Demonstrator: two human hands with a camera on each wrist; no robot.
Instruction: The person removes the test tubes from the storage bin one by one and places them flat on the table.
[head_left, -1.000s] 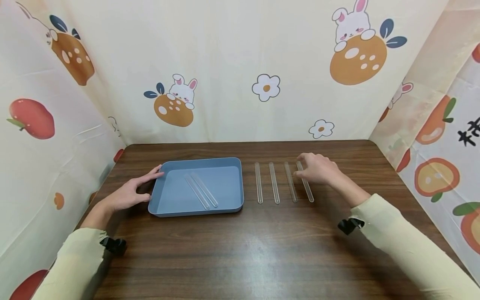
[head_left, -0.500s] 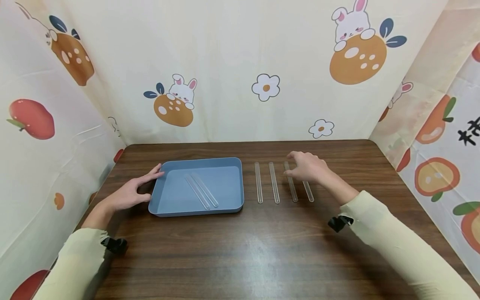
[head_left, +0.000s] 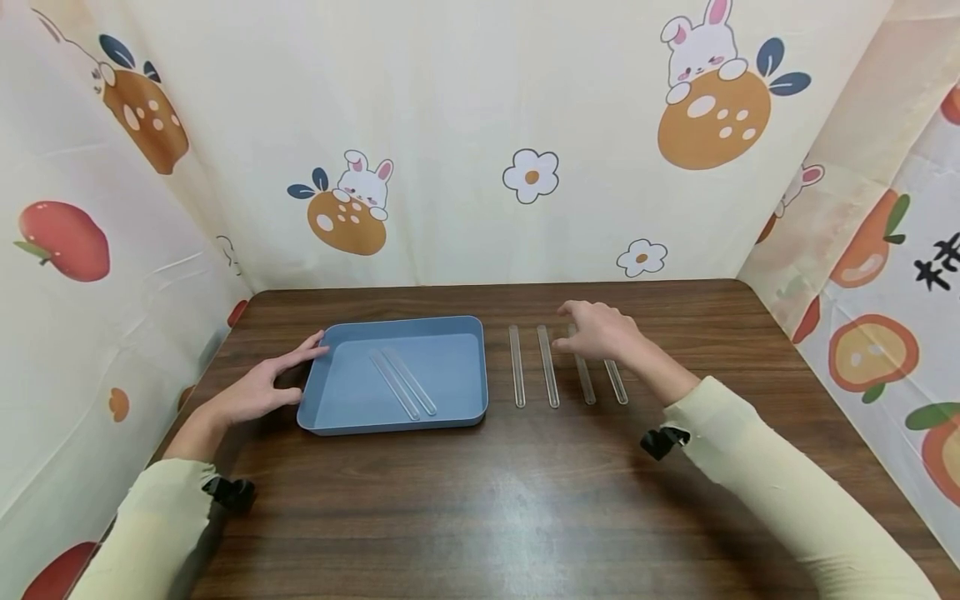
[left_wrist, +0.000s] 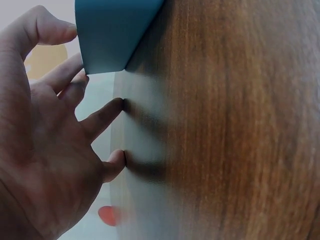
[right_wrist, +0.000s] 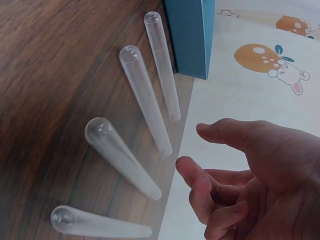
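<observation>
A blue tray [head_left: 450, 375] stands on the table's left half, with two clear test tubes [head_left: 405, 382] lying slanted in it. My left hand [head_left: 258, 387] touches the tray's left side; its fingers are spread, and in the left wrist view the thumb meets the tray wall [left_wrist: 107, 35]. Right of the tray, several clear test tubes [head_left: 548, 367] lie in a row on the wood, round ends toward me. Over the two rightmost tubes hovers my right hand [head_left: 603, 333], thumb and index finger apart with nothing between them. In the right wrist view a tube [right_wrist: 147, 100] lies to the left of the fingertips.
The brown wooden table [head_left: 465, 517] runs up to a cream curtain [head_left: 450, 100] printed with rabbits, fruit and flowers. Similar printed cloths hang at both sides. A black clip-like device [head_left: 663, 442] sits at the right cuff, another [head_left: 231, 493] at the left.
My right hand has moved left along the row, from the rightmost test tube toward the middle ones. The left hand, the tray and the tubes have stayed in place.
</observation>
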